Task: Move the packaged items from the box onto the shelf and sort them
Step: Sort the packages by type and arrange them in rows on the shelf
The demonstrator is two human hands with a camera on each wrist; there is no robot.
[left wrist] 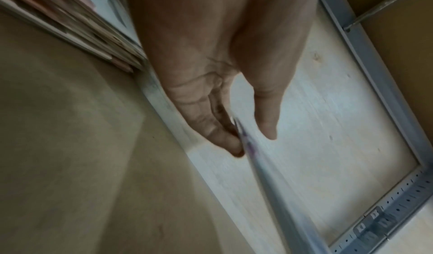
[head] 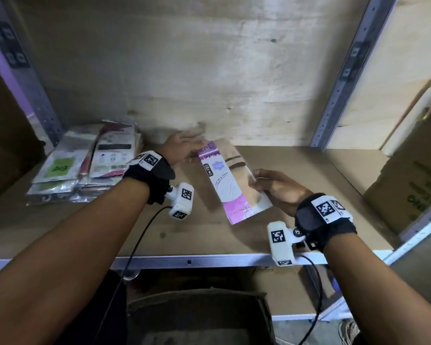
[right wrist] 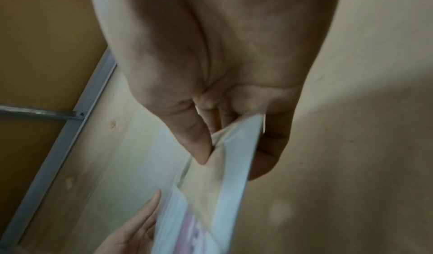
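**Pink packet held over shelf, both hands on it**

Right hand (head: 279, 189) pinches the pink-and-white packet (head: 230, 180) at its right edge, centre-right of the head view. The right wrist view shows the thumb (right wrist: 199, 146) on top and curled fingers (right wrist: 269, 158) underneath, clamped on the packet (right wrist: 225, 167). The packet is tilted, with its top end toward the back wall and its bottom end toward the camera, just above the shelf board (head: 209, 242).

Left hand (head: 182, 148) sits at the packet's upper left corner, centre of the head view. Its fingers are straight and spread. In the left wrist view the fingertips (left wrist: 232, 145) touch the packet edge (left wrist: 246, 141) and the thumb (left wrist: 267, 121) stands apart. It is a loose touch with no closed grip. Both wrist views are motion-blurred.

A stack of packaged items (head: 85, 165) lies flat on the shelf at left of the head view, near the left wrist. It includes one with a green label and one with a white back panel. The same stack (left wrist: 77, 22) shows at upper left of the left wrist view.

A cardboard box (head: 413, 180) stands at the right edge of the head view, on the next shelf bay. Another box (head: 199, 317) sits open at bottom centre, below the shelf's front rail (head: 209, 260). A plywood back wall (head: 184, 70) fills the top. A grey metal upright (head: 351, 78) is at upper right.
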